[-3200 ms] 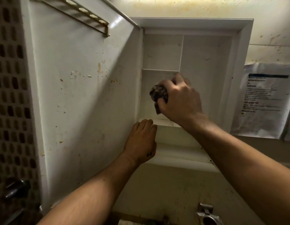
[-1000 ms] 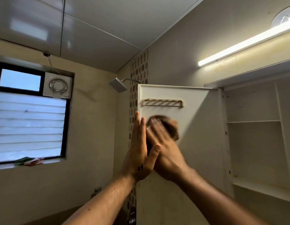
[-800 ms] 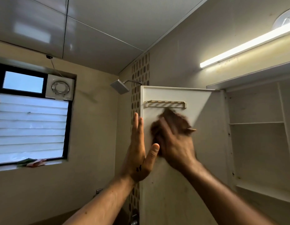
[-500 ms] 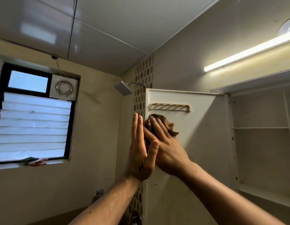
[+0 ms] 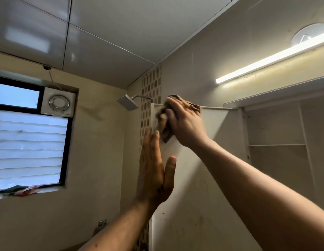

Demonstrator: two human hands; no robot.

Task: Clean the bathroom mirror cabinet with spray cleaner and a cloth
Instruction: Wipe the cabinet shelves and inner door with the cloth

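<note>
Wiping of the open cabinet door is judged to be the step in hand. The cloth is gripped by the right hand, fingers curled over it, and is pressed against the door's top corner on the free-edge side, at upper centre of the frame; part of it projects above the top edge. The left hand is held flat, fingers straight and together, and nothing is gripped by it; it is set along the door's free edge, just below the cloth, though contact cannot be confirmed.

The door's long axis runs vertically, from the cloth down to the bottom edge of the frame. The greater part of the panel therefore lies below and to the right of the right hand, towards the hinge side. A downward stroke by that hand would be called for.

The door is seen as a white, matt panel; small dark specks are visible on its lower part, so that area is judged unfinished. The cabinet interior, at right of the frame, is pale, with one shelf. The spray cleaner is not in view.
</note>
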